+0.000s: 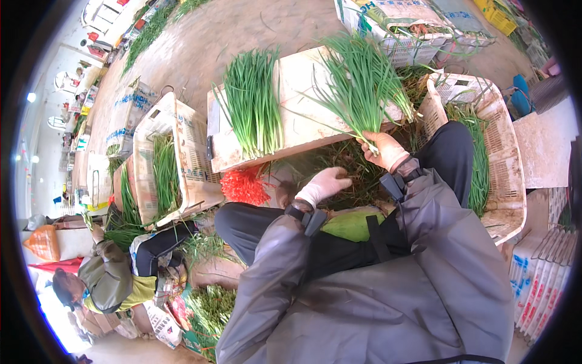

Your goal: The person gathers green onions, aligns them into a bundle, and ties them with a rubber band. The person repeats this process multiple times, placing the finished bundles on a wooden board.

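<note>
My right hand [384, 151], in a pale glove, grips a loose bunch of garlic chives [359, 91] by its white stem ends. The leaves fan out over the wooden board [300, 84]. Below the board's near edge hangs my left hand [323, 185], also gloved, with nothing visible in it and the fingers loosely bent. A neat flat bundle of chives [254, 104] lies at the board's left. At its right, more chives [400, 98] lie partly behind the held bunch. A red clump of plastic ties [247, 185] hangs by the front edge.
A white plastic crate [507, 150] with chives stands to my right, another crate [195, 150] to the left. A black-handled knife [209, 147] sits at the board's left end. Loose leaf scraps [336, 168] cover the floor beneath. A co-worker [109, 273] sits at lower left.
</note>
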Motion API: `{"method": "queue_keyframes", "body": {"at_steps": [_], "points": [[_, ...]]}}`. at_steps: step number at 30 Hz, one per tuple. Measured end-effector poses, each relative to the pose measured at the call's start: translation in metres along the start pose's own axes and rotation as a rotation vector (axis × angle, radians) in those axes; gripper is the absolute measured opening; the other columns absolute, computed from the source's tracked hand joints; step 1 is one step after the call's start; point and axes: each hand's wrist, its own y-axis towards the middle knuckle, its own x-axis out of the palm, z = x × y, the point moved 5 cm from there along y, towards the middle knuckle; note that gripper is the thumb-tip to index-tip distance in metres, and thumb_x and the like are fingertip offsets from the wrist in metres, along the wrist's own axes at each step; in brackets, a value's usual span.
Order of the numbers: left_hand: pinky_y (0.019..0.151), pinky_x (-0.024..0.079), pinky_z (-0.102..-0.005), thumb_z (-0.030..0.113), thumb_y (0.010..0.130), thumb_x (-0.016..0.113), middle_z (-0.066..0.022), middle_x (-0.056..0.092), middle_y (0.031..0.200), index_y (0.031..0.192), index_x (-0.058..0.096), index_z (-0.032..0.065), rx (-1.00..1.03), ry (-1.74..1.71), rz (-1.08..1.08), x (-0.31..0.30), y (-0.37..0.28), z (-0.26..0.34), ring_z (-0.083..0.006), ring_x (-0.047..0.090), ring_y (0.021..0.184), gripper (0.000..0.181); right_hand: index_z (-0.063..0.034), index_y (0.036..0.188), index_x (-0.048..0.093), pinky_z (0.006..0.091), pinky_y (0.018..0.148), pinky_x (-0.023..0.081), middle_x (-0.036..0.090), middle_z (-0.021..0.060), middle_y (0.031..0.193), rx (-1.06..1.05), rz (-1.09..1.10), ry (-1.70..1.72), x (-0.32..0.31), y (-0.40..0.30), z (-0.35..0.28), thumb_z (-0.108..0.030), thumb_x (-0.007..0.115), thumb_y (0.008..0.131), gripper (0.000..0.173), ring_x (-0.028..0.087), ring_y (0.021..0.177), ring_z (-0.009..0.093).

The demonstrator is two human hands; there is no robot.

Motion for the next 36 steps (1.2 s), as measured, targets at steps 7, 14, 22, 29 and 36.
{"method": "queue_keyframes", "body": {"at_steps": [7, 14, 22, 29, 36], "points": [[0.103, 0.051, -0.0442, 0.050, 0.100, 0.066, -0.0102, 0.068, 0.130, 0.139, 0.059, 0.0044, 0.084, -1.247, -0.075, -0.009, 0.009, 0.023, -0.0257, 0.065, 0.118, 0.061, -0.0007, 0.107, 0.069, 0.0287, 0.054, 0.050, 0.071, 0.0064, 0.088, -0.209, -0.002, -0.482, 0.043, -0.053, 0.034, -0.023, 0.070, 0.101, 0.023, 0.062, 0.064, 0.014], [0.100, 0.056, -0.0430, 0.031, 0.095, 0.073, -0.0152, 0.062, 0.144, 0.150, 0.050, 0.0003, 0.177, -1.468, 0.002, -0.020, 0.014, 0.042, -0.0283, 0.066, 0.115, 0.067, -0.0013, 0.106, 0.069, 0.0327, 0.071, 0.054, 0.071, 0.0053, 0.089, -0.038, -0.302, -0.624, 0.053, -0.089, 0.094, -0.018, 0.079, 0.094, 0.023, 0.066, 0.078, 0.015], [0.082, 0.058, -0.0341, 0.010, 0.086, 0.079, -0.0057, 0.071, 0.107, 0.135, 0.062, 0.0026, 0.277, -1.349, 0.210, -0.045, 0.013, 0.042, -0.0186, 0.068, 0.088, 0.053, -0.0006, 0.130, 0.062, 0.0323, 0.092, 0.052, 0.070, 0.0044, 0.111, -0.088, -0.381, -0.610, 0.061, -0.080, 0.070, -0.014, 0.083, 0.090, 0.047, 0.064, 0.101, 0.015], [0.081, 0.057, -0.0323, 0.000, 0.084, 0.078, -0.0045, 0.071, 0.102, 0.129, 0.064, 0.0034, 0.284, -1.330, 0.352, -0.047, 0.014, 0.043, -0.0168, 0.068, 0.085, 0.048, -0.0011, 0.144, 0.052, 0.0316, 0.106, 0.047, 0.064, 0.0051, 0.130, -0.507, -0.281, -0.660, 0.067, -0.057, 0.040, -0.013, 0.084, 0.090, 0.064, 0.059, 0.118, 0.016], [0.080, 0.057, -0.0313, 0.002, 0.084, 0.078, -0.0045, 0.071, 0.109, 0.137, 0.061, 0.0029, 0.329, -1.403, 0.154, -0.048, 0.005, 0.047, -0.0153, 0.068, 0.085, 0.056, -0.0053, 0.134, 0.063, 0.0331, 0.093, 0.056, 0.072, 0.0070, 0.119, -0.448, -0.212, -0.297, 0.072, -0.044, -0.009, -0.040, 0.070, 0.103, 0.047, 0.069, 0.105, 0.017]]}}
